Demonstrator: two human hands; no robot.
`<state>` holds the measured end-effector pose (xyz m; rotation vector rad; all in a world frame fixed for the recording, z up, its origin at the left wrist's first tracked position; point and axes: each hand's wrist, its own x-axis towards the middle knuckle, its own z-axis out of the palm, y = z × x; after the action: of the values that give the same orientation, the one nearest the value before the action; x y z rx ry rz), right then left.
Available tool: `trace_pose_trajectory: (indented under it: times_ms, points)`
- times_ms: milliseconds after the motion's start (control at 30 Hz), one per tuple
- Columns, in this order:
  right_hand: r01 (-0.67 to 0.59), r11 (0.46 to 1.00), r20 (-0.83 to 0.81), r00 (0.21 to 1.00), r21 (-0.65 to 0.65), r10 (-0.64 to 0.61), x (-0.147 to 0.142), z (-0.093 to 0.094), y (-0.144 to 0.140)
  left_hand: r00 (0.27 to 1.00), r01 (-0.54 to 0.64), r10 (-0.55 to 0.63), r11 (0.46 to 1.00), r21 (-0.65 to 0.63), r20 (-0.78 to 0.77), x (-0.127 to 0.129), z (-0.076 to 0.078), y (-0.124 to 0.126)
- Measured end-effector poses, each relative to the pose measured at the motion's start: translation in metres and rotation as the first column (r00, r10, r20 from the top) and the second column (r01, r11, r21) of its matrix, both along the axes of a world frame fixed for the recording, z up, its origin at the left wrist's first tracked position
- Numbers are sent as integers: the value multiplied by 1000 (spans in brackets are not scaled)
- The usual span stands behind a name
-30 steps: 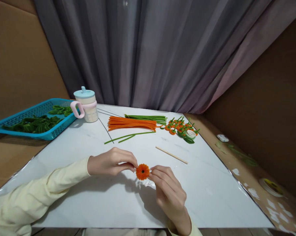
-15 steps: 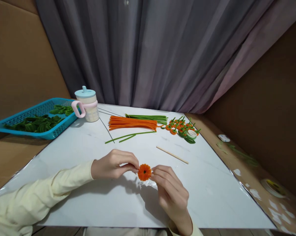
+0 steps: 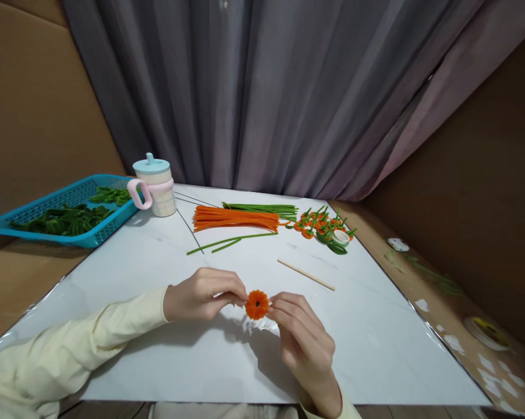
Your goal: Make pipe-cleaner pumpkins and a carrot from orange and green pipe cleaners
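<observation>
Two hands | our left hand (image 3: 204, 295) and right hand (image 3: 304, 337) pinch a fuzzy round orange flower (image 3: 256, 304) | fingertip grip closed above the glossy white desk (image 3: 158, 256)

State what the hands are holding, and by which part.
Both hands, left hand and right hand, hold the orange flower between their fingers, pinching its outer edge on opposite sides, above the table.

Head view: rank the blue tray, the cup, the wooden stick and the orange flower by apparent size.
1. Blue tray
2. Cup
3. Wooden stick, long but thin
4. Orange flower, smallest though nearest the camera
</observation>
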<state>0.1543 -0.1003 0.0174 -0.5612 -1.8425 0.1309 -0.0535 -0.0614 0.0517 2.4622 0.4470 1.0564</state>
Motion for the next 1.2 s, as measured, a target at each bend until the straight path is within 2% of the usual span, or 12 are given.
trace_pose_trajectory:
  times_ms: [100,233,333,500,767,833,900,933,967,1033,1100,1200]
  points:
    - [12,1000,-4,1000,13,-12,2,0,1,992,44,-60,988,-146,-109,-4,9,4]
    - [14,1000,-22,1000,13,-14,5,0,0,986,9,-56,960,-279,-159,-8,17,9]
    - [5,1000,-20,1000,6,-5,5,1,0,982,9,-57,966,-259,-180,-7,13,10]
    - [-51,999,13,999,-6,51,2,0,1,980,79,-98,990,-115,-175,1,4,2]
    - [-128,986,14,991,-110,130,2,-6,2,990,26,-23,1000,16,-139,2,6,-3]
    - [-104,987,4,994,-120,105,2,-5,0,995,-2,0,1000,-22,-99,1,7,-2]
    - [-65,990,-18,998,-122,63,3,-4,-2,996,-71,60,978,-198,-63,1,8,-1]
    - [-45,991,-30,999,-125,41,3,-4,-2,994,-113,104,933,-342,-46,2,9,-1]
    - [-29,991,-38,999,-129,24,3,-3,-3,988,-146,149,852,-503,-34,3,11,-1]
    - [0,991,-24,1000,-137,-3,3,-2,-3,976,-157,218,616,-772,-24,7,14,-1]
    - [36,992,41,999,-122,-31,2,-1,-2,967,-106,254,402,-909,-1,10,15,0]
    - [103,992,169,982,-72,-90,-3,0,1,957,-27,287,221,-975,39,13,12,1]
